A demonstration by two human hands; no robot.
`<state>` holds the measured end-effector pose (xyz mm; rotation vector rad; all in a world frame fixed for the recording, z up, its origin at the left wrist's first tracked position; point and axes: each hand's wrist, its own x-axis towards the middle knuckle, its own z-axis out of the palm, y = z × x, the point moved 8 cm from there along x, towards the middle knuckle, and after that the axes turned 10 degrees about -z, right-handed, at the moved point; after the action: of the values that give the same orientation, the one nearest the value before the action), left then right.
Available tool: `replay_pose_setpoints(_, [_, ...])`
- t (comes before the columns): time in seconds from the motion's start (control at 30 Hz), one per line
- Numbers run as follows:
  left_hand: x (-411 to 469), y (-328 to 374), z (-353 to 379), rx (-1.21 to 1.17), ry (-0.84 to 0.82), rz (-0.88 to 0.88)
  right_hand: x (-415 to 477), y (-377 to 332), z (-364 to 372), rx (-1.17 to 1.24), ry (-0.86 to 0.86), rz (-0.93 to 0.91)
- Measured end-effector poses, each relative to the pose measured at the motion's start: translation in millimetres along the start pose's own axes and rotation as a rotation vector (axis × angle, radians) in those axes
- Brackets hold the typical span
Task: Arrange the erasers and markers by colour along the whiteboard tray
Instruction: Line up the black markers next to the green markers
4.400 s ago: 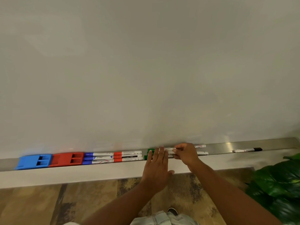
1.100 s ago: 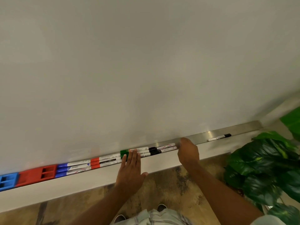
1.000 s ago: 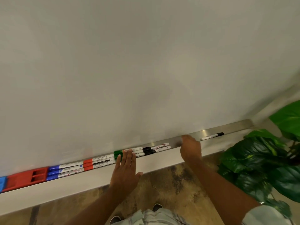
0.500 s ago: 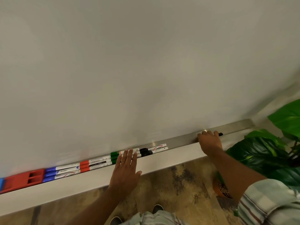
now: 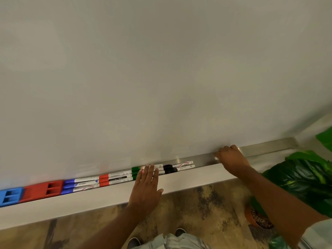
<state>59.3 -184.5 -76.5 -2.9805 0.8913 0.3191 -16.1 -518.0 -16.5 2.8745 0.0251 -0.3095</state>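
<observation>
Along the metal tray [image 5: 265, 150] lie, from left to right, a blue eraser [image 5: 10, 196], a red eraser [image 5: 43, 189], blue markers [image 5: 80, 183], red markers [image 5: 115, 177], green markers [image 5: 135, 170] and two black-capped markers [image 5: 177, 168]. My left hand [image 5: 145, 187] rests flat and open on the ledge, its fingertips over the green markers. My right hand [image 5: 231, 159] is curled down in the tray to the right of the black markers. It covers a single black marker; only a small white end [image 5: 216, 158] shows at its left side.
The whiteboard [image 5: 161, 78] fills the view above the tray. A white ledge [image 5: 89, 200] runs below the tray. A large green plant [image 5: 305, 180] in a pot [image 5: 258, 218] stands on the floor at the right, under my right forearm.
My right hand went right along the tray to the lone black marker and closed over it. The marker no longer lies alone at the far right. My left hand stayed by the green markers.
</observation>
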Motion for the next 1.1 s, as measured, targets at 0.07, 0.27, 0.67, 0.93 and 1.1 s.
replay_pose_setpoints(0.07, [1,0,1,-0.004,-0.001,0.003,4,-8,-17,0.122,0.191,0.010])
replay_pose_setpoints(0.27, [0,-2,-1,-0.012,0.015,-0.004,-17,-8,-35,0.908,0.724,0.435])
replay_pose_setpoints(0.67, [-3,-13,-4,-0.043,0.015,-0.010,-41,-46,55,1.735,0.886,1.376])
replay_pose_setpoints(0.93, [-5,-17,-3,-0.024,0.016,0.009,-16,-60,43,1.673,0.679,1.310])
replay_pose_setpoints(1.1, [-3,-22,2,-0.025,-0.005,-0.003,0,-59,35,1.580,0.551,1.238])
